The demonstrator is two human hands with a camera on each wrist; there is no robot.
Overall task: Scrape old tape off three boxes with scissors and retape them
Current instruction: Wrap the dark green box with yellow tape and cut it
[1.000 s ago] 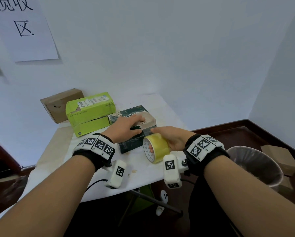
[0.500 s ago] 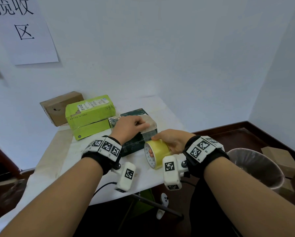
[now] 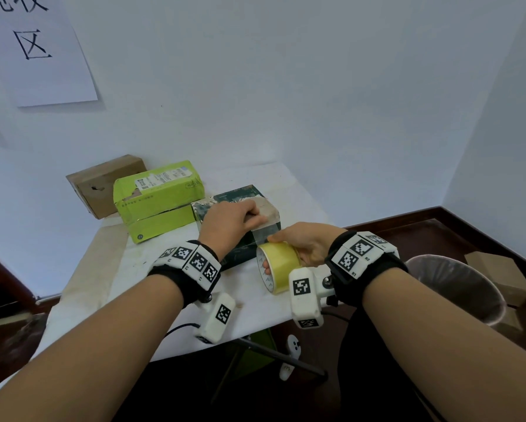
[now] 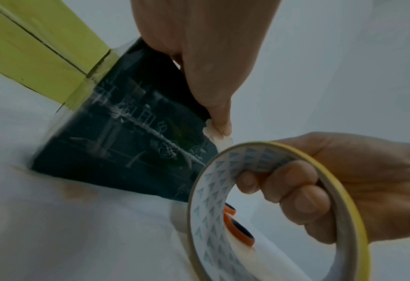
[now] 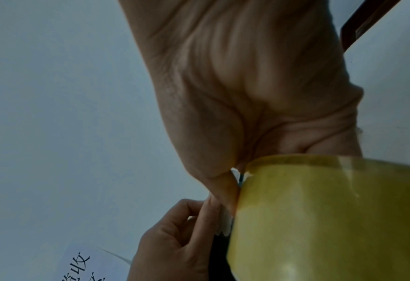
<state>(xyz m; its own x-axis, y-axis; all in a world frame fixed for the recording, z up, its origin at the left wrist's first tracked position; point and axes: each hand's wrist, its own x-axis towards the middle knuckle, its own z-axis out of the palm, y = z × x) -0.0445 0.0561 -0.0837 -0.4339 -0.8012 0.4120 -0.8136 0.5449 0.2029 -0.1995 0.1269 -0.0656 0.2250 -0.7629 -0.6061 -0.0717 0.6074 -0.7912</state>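
Table point(image 3: 152, 269) against white corner walls point(image 3: 286, 86)

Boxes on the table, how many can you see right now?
3. A brown cardboard box at the back left, a green box beside it, and a dark box in front under the left hand. More boxes sit on the floor, right.

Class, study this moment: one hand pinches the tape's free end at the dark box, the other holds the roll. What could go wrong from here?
1. The left hand only pinches the tape end; it could slip and snap back onto the tape roll.
2. The clear strip spans open air, so it may twist or stick to itself.
3. The dark box could shift if the right hand pulls hard.
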